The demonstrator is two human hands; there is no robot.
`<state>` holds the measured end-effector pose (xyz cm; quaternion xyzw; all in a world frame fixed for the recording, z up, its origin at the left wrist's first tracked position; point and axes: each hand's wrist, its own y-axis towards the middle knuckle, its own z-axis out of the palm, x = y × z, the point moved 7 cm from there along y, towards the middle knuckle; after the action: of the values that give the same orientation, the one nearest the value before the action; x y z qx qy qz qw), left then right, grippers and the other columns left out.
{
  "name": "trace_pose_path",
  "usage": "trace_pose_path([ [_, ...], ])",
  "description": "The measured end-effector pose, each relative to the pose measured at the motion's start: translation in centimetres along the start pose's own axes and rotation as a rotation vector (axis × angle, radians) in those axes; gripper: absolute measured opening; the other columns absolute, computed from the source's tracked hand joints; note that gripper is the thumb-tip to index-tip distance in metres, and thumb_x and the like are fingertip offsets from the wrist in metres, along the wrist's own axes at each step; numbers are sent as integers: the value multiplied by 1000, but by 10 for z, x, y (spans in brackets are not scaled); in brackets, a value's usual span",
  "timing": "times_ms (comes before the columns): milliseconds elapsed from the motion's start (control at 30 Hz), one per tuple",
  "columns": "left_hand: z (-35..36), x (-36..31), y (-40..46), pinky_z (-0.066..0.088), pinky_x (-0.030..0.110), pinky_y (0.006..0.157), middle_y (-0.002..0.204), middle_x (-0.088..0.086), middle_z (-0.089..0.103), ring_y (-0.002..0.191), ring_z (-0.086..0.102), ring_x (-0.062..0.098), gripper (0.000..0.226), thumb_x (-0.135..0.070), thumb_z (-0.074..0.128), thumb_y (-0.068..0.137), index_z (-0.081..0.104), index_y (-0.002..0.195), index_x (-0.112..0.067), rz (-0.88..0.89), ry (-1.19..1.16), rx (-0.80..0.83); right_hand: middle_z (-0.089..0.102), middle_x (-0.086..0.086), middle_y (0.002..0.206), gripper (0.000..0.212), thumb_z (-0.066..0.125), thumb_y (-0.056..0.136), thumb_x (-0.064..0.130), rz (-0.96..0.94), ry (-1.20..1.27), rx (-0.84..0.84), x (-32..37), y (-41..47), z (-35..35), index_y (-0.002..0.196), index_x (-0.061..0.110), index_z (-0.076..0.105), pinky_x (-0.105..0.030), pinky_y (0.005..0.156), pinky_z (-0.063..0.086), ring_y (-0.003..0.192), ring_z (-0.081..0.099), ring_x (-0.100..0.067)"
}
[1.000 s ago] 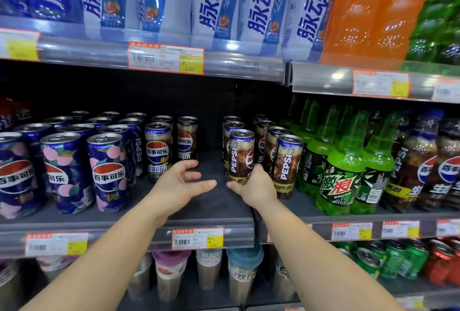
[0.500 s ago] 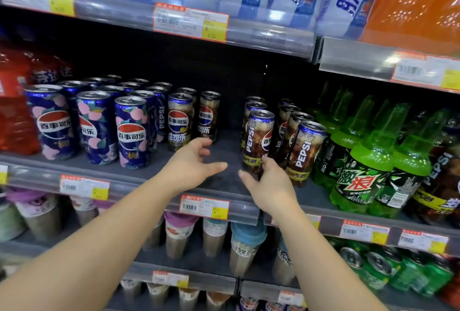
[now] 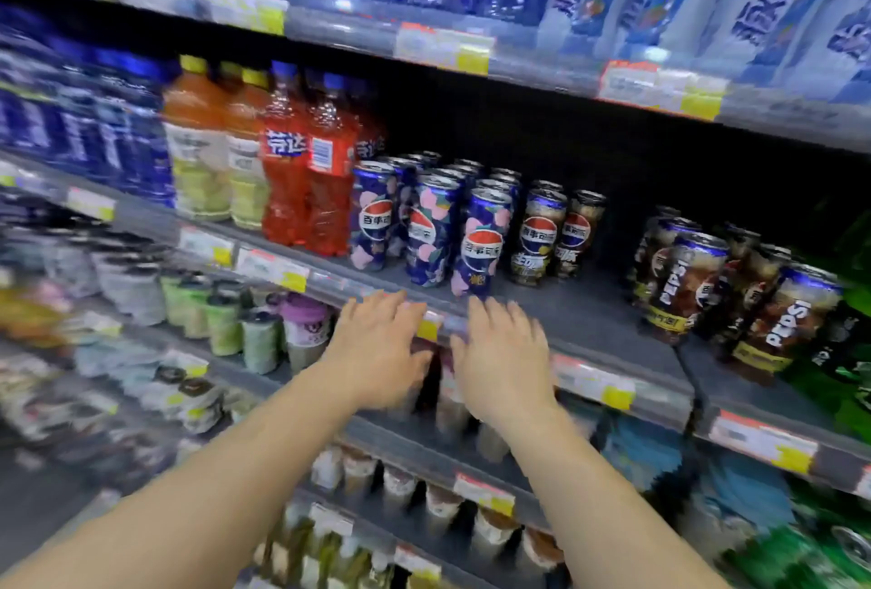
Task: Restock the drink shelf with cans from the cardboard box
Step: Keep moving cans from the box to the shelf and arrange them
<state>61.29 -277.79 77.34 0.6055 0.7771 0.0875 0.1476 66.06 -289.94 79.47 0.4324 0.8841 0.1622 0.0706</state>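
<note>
1. My left hand [image 3: 377, 350] and right hand [image 3: 504, 362] hang open and empty, fingers spread, just in front of the shelf's front edge [image 3: 612, 381].
2. Blue floral cans [image 3: 480, 244] stand upright near that edge; brown Pepsi cans [image 3: 683, 286] stand toward its right end.

**Shop shelving, blurred by motion**

Standing in tiers: grey metal shelves [image 3: 612, 324] running across at a slant, price tags [image 3: 443, 48] clipped along their front edges. Showing a dark back panel [image 3: 660, 164] behind. Glinting with overhead light along the top rail.
</note>
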Motion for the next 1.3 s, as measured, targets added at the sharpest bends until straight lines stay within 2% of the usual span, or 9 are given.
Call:
trace_pose_path([
  [133, -24, 129, -69, 10, 50, 118, 159, 6, 17, 147, 9, 28, 66, -52, 45, 92, 22, 149, -27, -177, 43, 5, 25, -9, 158, 61, 36, 100, 41, -119, 61, 57, 143, -5, 25, 152, 14, 19, -49, 117, 13, 147, 15, -32],
  [333, -65, 320, -182, 11, 51, 117, 160, 8, 12, 146, 9, 31, 68, -54, 42, 93, 19, 150, -26, -433, 171, 36, 7, -7, 163, 67, 39, 100, 39, -323, 143, 255, 365, -7, 63, 154, 16, 8, -51, 119, 4, 149, 1, -31],
  [500, -86, 452, -259, 12, 52, 116, 159, 8, 17, 146, 12, 30, 65, -55, 41, 92, 24, 149, -28, -653, 204, 21, 12, -8, 162, 66, 39, 99, 38, -522, 190, 297, 526, -2, 80, 155, 18, 8, -51, 120, 4, 149, 5, -30],
  [800, -116, 682, -339, 1, 51, 117, 162, 7, 4, 148, -1, 29, 66, -51, 41, 94, 16, 151, -28, -1027, 224, 65, 20, -8, 159, 62, 36, 99, 43, -817, 263, 261, 791, 40, 125, 152, 17, 18, -51, 118, 10, 147, 10, -31],
  [933, -135, 777, -356, 3, 52, 118, 161, 6, 6, 148, 1, 29, 65, -50, 41, 95, 17, 150, -27, -1127, 231, 33, 16, -8, 161, 65, 35, 99, 45, -916, 258, 298, 896, 74, 140, 153, 16, 14, -52, 118, 9, 148, 9, -32],
  [1133, -155, 907, -395, 2, 49, 119, 161, 5, 8, 148, 0, 28, 61, -49, 42, 94, 20, 147, -28, -1262, 230, -11, 20, -8, 159, 64, 38, 99, 45, -1079, 298, 293, 1052, 94, 158, 152, 17, 16, -51, 118, 12, 146, 13, -30],
  [1300, -167, 1034, -421, 4, 50, 118, 160, 7, 11, 147, 3, 28, 59, -48, 41, 95, 22, 147, -28, -1271, 257, -3, 17, -10, 160, 65, 35, 99, 46, -1105, 282, 326, 1180, 110, 189, 153, 17, 12, -50, 119, 9, 148, 9, -30],
])
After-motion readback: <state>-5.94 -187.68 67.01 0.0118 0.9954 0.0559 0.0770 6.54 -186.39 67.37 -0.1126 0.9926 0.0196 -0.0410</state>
